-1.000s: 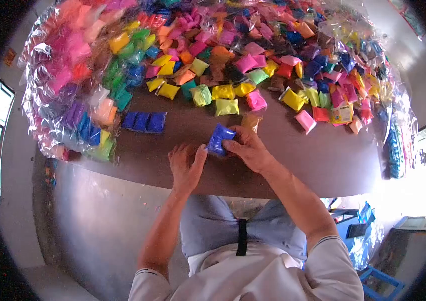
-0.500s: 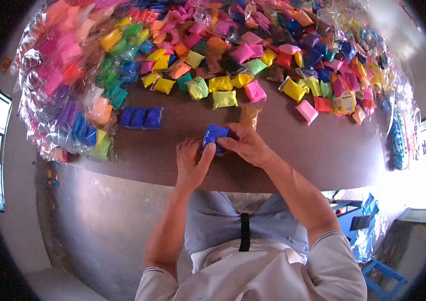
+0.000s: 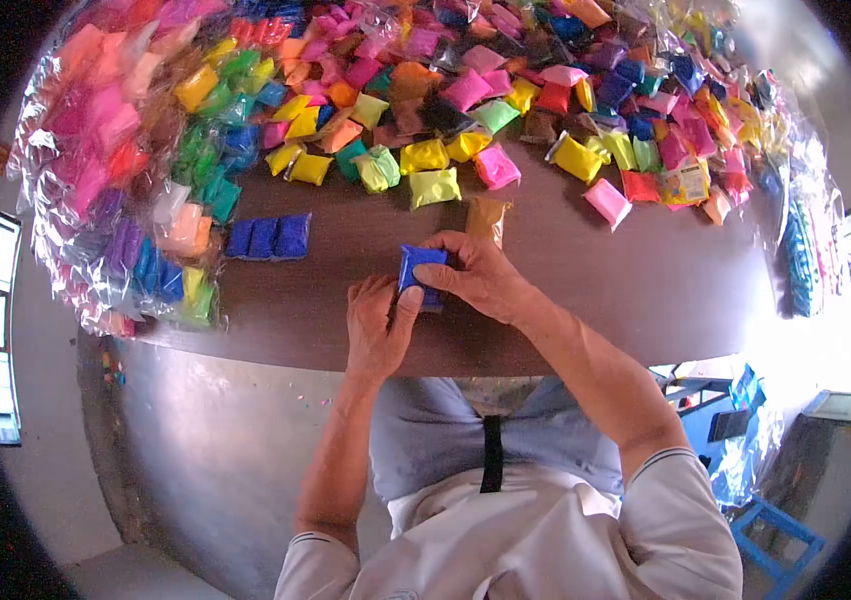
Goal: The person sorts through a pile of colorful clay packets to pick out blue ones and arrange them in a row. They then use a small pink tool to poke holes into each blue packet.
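Note:
Between my two hands, above the near part of the brown table (image 3: 585, 300), is a blue packet (image 3: 423, 262). My right hand (image 3: 480, 275) pinches its right side, thumb across the front and fingers behind. At its lower left edge, my left hand (image 3: 380, 320) grips with the thumb; its other fingers are partly hidden. Just beyond my right hand lies a brown packet (image 3: 488, 220). A joined row of blue packets (image 3: 267, 237) rests on the table to the left of my hands.
A large heap of small colourful packets (image 3: 425, 155) covers the far side of the table. Clear bags of packed packets (image 3: 115, 130) are piled at the left. A pink packet (image 3: 607, 203) lies at the heap's near right edge. A blue stool (image 3: 780, 540) stands on the floor at right.
Both hands still hold the blue packet, which now sits more upright, with my right fingers further behind it. The whole view has shifted slightly.

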Tool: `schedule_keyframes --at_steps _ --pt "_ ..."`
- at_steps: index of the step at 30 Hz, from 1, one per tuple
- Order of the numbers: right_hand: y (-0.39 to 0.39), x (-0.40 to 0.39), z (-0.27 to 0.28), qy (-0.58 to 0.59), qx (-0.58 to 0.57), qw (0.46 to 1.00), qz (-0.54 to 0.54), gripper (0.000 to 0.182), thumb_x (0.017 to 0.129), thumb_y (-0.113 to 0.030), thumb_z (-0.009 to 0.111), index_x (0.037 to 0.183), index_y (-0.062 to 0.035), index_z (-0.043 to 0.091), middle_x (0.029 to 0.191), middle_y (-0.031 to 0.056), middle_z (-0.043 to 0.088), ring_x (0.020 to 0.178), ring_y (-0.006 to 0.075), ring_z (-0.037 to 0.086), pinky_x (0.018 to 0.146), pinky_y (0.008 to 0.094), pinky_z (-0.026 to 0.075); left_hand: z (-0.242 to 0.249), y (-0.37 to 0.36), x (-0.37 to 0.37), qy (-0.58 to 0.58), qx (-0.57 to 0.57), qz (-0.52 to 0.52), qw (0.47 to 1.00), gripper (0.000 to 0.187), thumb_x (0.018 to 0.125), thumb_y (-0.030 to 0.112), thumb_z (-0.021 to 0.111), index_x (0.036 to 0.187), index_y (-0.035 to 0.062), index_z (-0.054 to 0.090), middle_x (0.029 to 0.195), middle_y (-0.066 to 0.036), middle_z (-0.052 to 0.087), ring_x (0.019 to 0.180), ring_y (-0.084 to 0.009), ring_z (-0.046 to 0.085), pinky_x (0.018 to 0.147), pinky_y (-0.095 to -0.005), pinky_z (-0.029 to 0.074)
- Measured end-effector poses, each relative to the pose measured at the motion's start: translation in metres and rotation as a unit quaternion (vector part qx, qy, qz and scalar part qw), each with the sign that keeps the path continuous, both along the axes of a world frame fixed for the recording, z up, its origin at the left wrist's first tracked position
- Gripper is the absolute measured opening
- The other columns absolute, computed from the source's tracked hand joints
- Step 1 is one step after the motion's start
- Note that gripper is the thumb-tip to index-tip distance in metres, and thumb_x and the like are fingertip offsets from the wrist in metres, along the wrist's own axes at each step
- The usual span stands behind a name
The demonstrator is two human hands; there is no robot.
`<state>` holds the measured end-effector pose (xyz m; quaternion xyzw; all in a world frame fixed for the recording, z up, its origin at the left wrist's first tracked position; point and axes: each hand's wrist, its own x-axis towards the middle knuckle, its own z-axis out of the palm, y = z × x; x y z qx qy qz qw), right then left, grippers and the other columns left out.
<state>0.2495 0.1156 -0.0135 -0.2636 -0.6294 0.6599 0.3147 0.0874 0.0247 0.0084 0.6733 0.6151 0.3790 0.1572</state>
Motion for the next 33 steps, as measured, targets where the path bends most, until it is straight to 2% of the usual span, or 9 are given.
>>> schedule_keyframes --at_steps 7,10,15,18,21,24,27,30,33 --pt "-0.001 0.001 -0.006 0.068 -0.031 0.997 0.021 0.025 0.091 -0.026 0.066 0.101 -0.004 0.06 0.091 -0.0026 0.061 0.082 0.0053 0.053 0.072 0.0223 0.045 0.0 0.003 0.006 0.021 0.056 0.002 0.998 0.043 0.096 0.04 0.045 0.083 0.0023 0.059 0.086 -0.015 0.06 0.085 -0.0352 0.054 0.081 -0.0451 0.037" --pt "-0.004 0.001 0.007 0.073 -0.066 0.995 0.011 0.025 0.092 -0.025 0.064 0.104 -0.0036 0.06 0.091 -0.0019 0.061 0.084 0.0059 0.054 0.073 0.0229 0.046 -0.002 -0.001 0.001 0.019 0.001 0.016 1.0 0.042 0.097 0.039 0.045 0.081 0.0024 0.058 0.084 -0.015 0.06 0.083 -0.0358 0.054 0.081 -0.0453 0.037" --pt "-0.002 0.007 0.017 0.055 -0.154 0.986 0.023 0.027 0.094 -0.023 0.06 0.11 -0.0012 0.061 0.092 0.0 0.063 0.087 0.0072 0.057 0.078 0.0241 0.048 -0.005 -0.001 -0.002 -0.017 -0.008 0.004 1.0 0.041 0.097 0.039 0.045 0.081 0.003 0.057 0.08 -0.015 0.058 0.08 -0.0365 0.053 0.079 -0.0454 0.037" --pt "0.003 0.006 0.004 0.01 -0.047 0.998 0.043 0.029 0.094 -0.022 0.06 0.112 0.0003 0.061 0.093 0.0008 0.064 0.087 0.0081 0.058 0.079 0.025 0.048 -0.005 0.001 -0.001 -0.007 0.02 0.001 1.0 0.041 0.097 0.039 0.045 0.081 0.0035 0.057 0.079 -0.015 0.057 0.079 -0.0368 0.052 0.078 -0.0454 0.037" --pt "0.002 0.006 -0.007 0.044 -0.015 0.998 0.03 0.03 0.094 -0.021 0.061 0.114 0.0016 0.061 0.095 0.0014 0.064 0.087 0.0084 0.058 0.08 0.025 0.048 -0.006 0.0 -0.001 -0.001 0.025 -0.004 1.0 0.04 0.096 0.039 0.046 0.081 0.0039 0.057 0.077 -0.015 0.056 0.077 -0.0365 0.051 0.076 -0.045 0.037" --pt "0.003 0.005 -0.007 0.073 -0.038 0.996 0.036 0.03 0.093 -0.02 0.062 0.113 0.0016 0.061 0.097 0.002 0.065 0.087 0.008 0.058 0.081 0.0243 0.048 -0.008 0.001 0.0 -0.024 0.026 0.003 0.999 0.039 0.096 0.039 0.048 0.081 0.004 0.057 0.076 -0.014 0.054 0.076 -0.0356 0.051 0.075 -0.0446 0.037" --pt "0.0 0.005 0.006 0.112 -0.114 0.986 0.052 0.031 0.092 -0.02 0.064 0.113 0.0013 0.062 0.097 0.0015 0.065 0.087 0.0073 0.058 0.081 0.0234 0.047 -0.006 -0.001 0.0 -0.023 0.017 0.011 1.0 0.038 0.096 0.038 0.048 0.081 0.004 0.057 0.075 -0.014 0.054 0.075 -0.035 0.051 0.075 -0.0442 0.037" --pt "-0.006 0.004 0.026 0.092 -0.096 0.991 0.014 0.031 0.091 -0.022 0.066 0.112 0.0003 0.062 0.097 0.0001 0.065 0.086 0.0066 0.057 0.08 0.0231 0.047 -0.002 0.0 0.001 -0.003 0.024 0.003 1.0 0.038 0.096 0.038 0.048 0.08 0.0037 0.056 0.075 -0.014 0.054 0.075 -0.0346 0.05 0.075 -0.0437 0.037" --pt "0.0 0.005 0.01 0.041 -0.05 0.997 0.035 0.031 0.089 -0.025 0.067 0.109 -0.0007 0.063 0.098 0.0001 0.064 0.085 0.0061 0.057 0.079 0.0228 0.047 -0.003 0.003 0.004 0.019 0.068 -0.007 0.997 0.038 0.096 0.037 0.048 0.079 0.0037 0.055 0.074 -0.014 0.053 0.075 -0.0343 0.05 0.075 -0.0433 0.037"
